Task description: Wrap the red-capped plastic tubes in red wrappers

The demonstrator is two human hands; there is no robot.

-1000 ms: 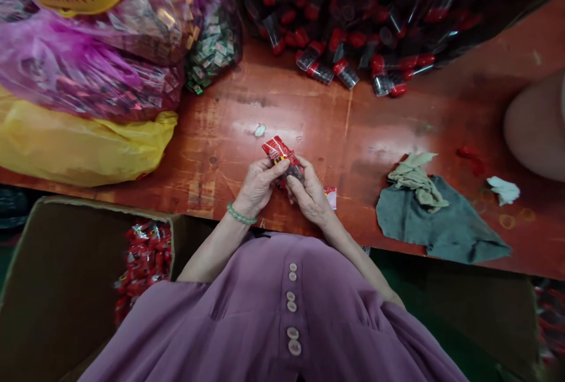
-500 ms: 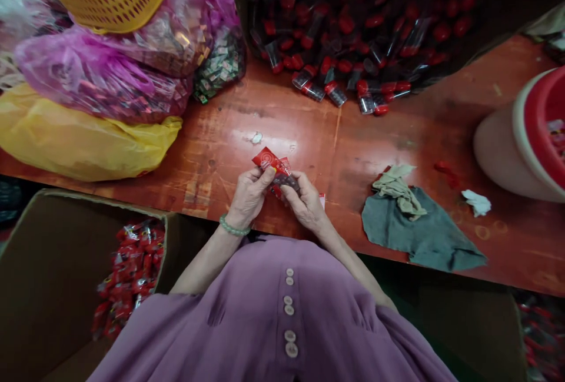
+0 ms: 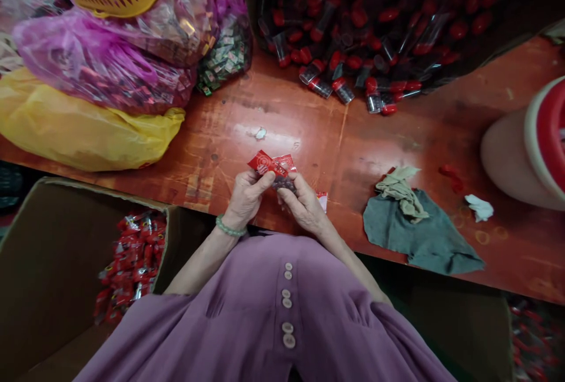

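Above the tabletop (image 3: 353, 146) near edge, the left hand (image 3: 245, 198) and right hand (image 3: 304, 204) are each keeping a closed grip on the red packet (image 3: 270, 165), apparently fitting it around a small vial; the next move likely calls for a firm pinch at 12 o'clock.

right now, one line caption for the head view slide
Both hands, left hand and right hand, hold a red packet over the table.

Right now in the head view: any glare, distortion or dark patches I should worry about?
Head view: pale glare on the glossy red-brown wooden table just beyond the hands; wide-angle bending curves the table edge and stretches the corners; the pile of clear red-capped plastic tubes sits underexposed at top; the small red printed sachet reads sharp.
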